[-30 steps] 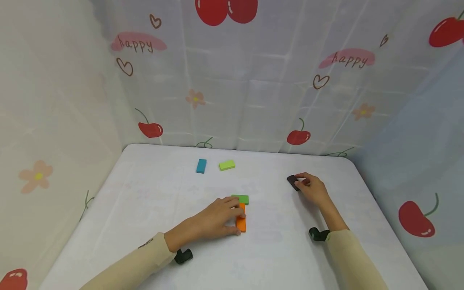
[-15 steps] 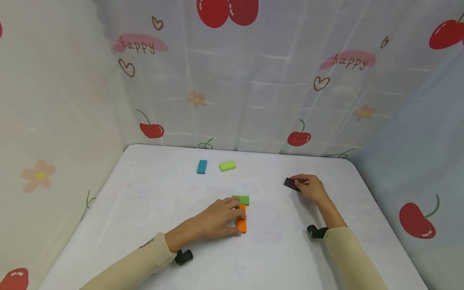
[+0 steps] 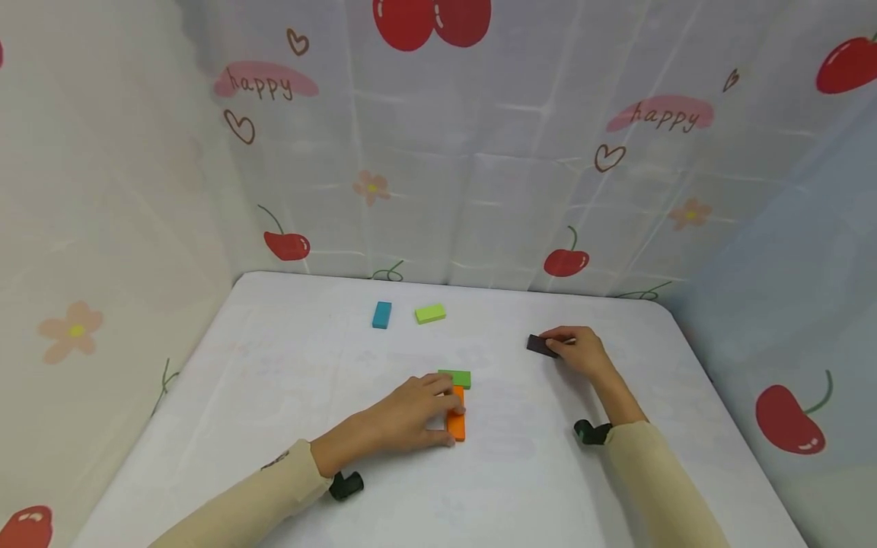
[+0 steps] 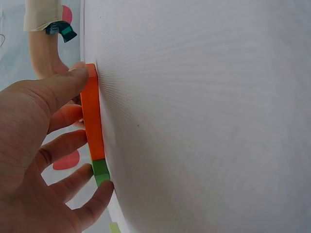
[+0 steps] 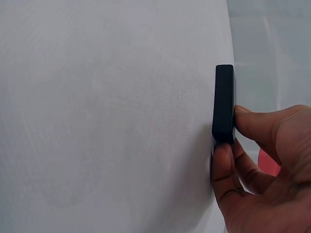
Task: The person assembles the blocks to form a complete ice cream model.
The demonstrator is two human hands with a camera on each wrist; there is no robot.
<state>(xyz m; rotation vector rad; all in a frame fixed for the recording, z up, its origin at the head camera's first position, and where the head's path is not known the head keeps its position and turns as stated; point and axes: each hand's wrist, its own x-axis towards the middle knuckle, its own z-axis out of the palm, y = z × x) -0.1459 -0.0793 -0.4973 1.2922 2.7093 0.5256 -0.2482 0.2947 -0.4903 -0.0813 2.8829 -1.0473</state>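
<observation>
My left hand [image 3: 411,415] lies over a flat orange domino block [image 3: 457,425], its thumb at the block's near end and its fingers along the side. A green domino block [image 3: 461,378] lies crosswise against the orange one's far end. In the left wrist view, two fingertips sit at this green block [image 4: 101,171]. On the right side of the table, my right hand [image 3: 582,352] pinches a black domino block [image 3: 541,346] at one end between thumb and fingers. The right wrist view has the black block [image 5: 223,104] held upright in the frame, close over the tabletop.
Farther back on the white table [image 3: 308,342] lie a blue block [image 3: 381,315] and a yellow-green block [image 3: 430,313]. A curtain [image 3: 466,190] printed with cherries rises behind the table's back edge. Dark wrist cameras hang under both sleeves.
My right hand has moved left with the black domino block, which has turned from slanting steeply to lying more sideways. The left hand and the orange and green blocks have stayed in place.
</observation>
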